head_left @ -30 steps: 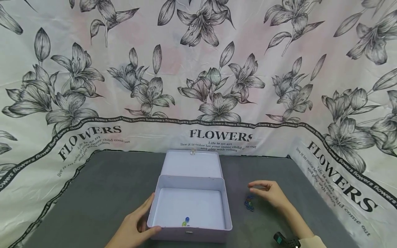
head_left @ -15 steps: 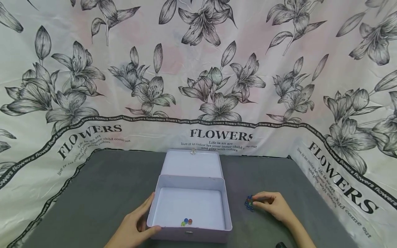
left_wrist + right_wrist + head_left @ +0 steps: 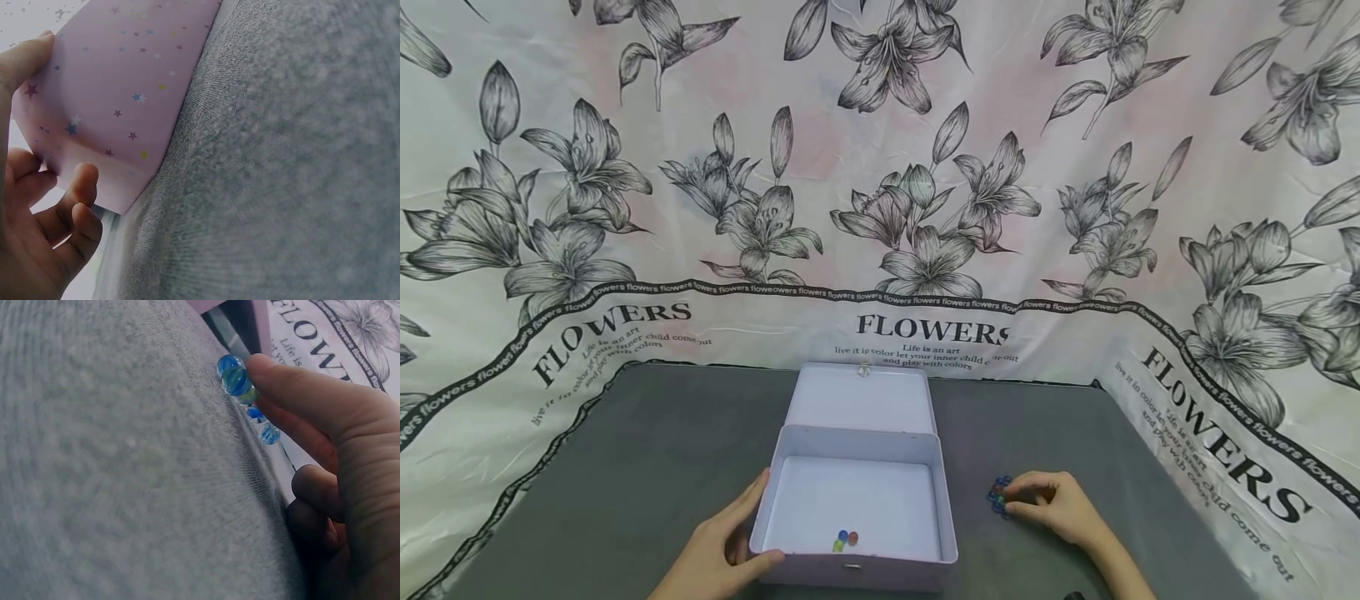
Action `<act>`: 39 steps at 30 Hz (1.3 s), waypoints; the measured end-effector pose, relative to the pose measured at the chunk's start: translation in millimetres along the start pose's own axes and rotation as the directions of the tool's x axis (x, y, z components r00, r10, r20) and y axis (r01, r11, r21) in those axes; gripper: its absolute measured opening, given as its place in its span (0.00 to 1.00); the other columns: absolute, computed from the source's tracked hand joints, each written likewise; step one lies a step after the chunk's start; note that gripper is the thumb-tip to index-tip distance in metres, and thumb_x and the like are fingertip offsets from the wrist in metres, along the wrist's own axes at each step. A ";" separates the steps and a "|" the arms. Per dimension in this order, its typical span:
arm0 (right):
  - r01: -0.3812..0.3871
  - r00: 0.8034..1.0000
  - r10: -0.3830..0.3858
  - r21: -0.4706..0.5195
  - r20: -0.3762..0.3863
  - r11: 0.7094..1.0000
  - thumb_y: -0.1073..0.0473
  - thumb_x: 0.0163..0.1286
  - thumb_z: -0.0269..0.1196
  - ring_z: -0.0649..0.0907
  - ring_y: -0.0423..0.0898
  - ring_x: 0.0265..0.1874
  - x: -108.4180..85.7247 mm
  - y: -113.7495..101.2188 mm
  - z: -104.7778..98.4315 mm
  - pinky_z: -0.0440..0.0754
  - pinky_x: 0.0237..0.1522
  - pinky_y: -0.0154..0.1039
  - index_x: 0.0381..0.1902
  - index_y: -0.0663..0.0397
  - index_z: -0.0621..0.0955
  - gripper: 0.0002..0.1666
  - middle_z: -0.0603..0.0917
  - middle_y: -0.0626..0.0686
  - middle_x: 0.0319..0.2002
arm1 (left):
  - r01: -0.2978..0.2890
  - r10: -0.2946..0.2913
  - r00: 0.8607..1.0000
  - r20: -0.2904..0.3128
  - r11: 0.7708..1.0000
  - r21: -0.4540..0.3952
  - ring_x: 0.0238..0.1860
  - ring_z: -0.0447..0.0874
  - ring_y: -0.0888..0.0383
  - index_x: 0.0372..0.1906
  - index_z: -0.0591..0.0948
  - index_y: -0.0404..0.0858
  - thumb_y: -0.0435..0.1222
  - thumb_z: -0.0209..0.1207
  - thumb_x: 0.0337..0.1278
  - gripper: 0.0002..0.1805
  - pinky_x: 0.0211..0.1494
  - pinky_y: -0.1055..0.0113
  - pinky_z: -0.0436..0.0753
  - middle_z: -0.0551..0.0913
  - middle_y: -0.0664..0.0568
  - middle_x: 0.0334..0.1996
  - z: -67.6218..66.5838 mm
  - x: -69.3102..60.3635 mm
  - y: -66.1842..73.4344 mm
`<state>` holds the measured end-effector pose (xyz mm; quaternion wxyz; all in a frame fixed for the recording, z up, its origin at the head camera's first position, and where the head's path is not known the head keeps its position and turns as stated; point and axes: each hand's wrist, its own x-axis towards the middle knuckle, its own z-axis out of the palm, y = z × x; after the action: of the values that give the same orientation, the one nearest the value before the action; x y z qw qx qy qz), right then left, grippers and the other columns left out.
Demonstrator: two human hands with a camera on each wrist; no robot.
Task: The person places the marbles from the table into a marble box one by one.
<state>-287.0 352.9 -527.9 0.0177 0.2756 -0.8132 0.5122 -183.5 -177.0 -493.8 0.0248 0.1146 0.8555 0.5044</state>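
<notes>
A pale lilac metal box [image 3: 853, 500] stands with its lid folded back. My left hand [image 3: 718, 537] grips its front left corner, thumb at the front and fingers along the side; the left wrist view shows this hand [image 3: 50, 206] against the star-printed wall [image 3: 106, 94]. Blue, red and yellow-green marbles [image 3: 843, 536] lie inside near the front wall. Right of the box, several glass marbles [image 3: 997, 493] are clustered on the grey cloth. My right hand [image 3: 1060, 508] is at their right side, thumb and forefinger apart; in the right wrist view its thumb [image 3: 275, 372] meets the marbles [image 3: 236, 381].
The raised lid [image 3: 861, 398] lies behind the box. Grey cloth [image 3: 685, 433] covers the table on both sides. A white curtain with flower drawings and lettering [image 3: 932, 329] hangs along the back and sides.
My right hand has come down and toward me to the marble cluster. In the box, a red marble has come into view beside the blue one. My left hand keeps its grip.
</notes>
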 end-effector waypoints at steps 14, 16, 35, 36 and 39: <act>0.038 0.997 -0.035 -0.037 0.071 0.999 0.68 0.60 0.78 0.60 0.40 0.11 -4.3 -8.5 -1.3 0.65 0.13 0.34 0.38 0.52 0.92 0.09 0.92 0.53 0.37 | -0.033 0.033 0.999 0.003 0.999 0.001 0.20 0.68 0.69 0.85 0.62 0.44 0.45 0.75 0.61 0.51 0.25 0.71 0.75 0.69 0.38 0.77 2.1 -1.2 -2.6; 0.032 0.998 -0.028 -0.056 0.063 0.998 0.67 0.60 0.78 0.61 0.34 0.13 -4.5 -8.6 -0.8 0.66 0.13 0.34 0.38 0.51 0.92 0.09 0.92 0.52 0.37 | -0.048 0.048 0.999 0.005 0.999 -0.001 0.20 0.68 0.70 0.84 0.62 0.42 0.45 0.75 0.61 0.51 0.25 0.70 0.76 0.69 0.37 0.76 2.5 -1.8 -2.9; -0.039 0.998 0.038 -0.033 -0.045 0.999 0.69 0.65 0.74 0.64 0.40 0.12 4.6 -7.6 -6.9 0.70 0.15 0.36 0.43 0.58 0.92 0.09 0.92 0.55 0.41 | -0.035 0.035 0.999 0.002 0.999 -0.009 0.19 0.67 0.70 0.85 0.61 0.49 0.46 0.75 0.61 0.51 0.24 0.70 0.75 0.75 0.44 0.70 1.0 1.0 -2.2; -0.049 0.998 0.047 -0.045 -0.051 0.998 0.68 0.66 0.74 0.64 0.38 0.12 6.4 -8.5 -7.2 0.70 0.15 0.35 0.43 0.57 0.92 0.08 0.92 0.55 0.40 | -0.034 0.034 0.999 0.001 0.999 -0.009 0.19 0.67 0.70 0.85 0.61 0.49 0.46 0.75 0.61 0.51 0.24 0.70 0.75 0.75 0.44 0.70 0.9 0.9 -2.2; -0.035 0.998 0.032 -0.058 -0.054 0.998 0.68 0.66 0.74 0.62 0.36 0.13 13.2 -10.0 -7.6 0.68 0.14 0.35 0.44 0.58 0.92 0.08 0.92 0.56 0.40 | -0.023 0.023 1.000 0.008 1.000 -0.006 0.19 0.67 0.69 0.85 0.60 0.49 0.46 0.75 0.61 0.51 0.24 0.70 0.75 0.74 0.43 0.71 0.2 -0.2 -2.4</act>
<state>-295.4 350.4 -512.0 0.0387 0.2477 -0.8318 0.4952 -183.7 -178.0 -496.1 0.0227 0.1263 0.8525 0.5068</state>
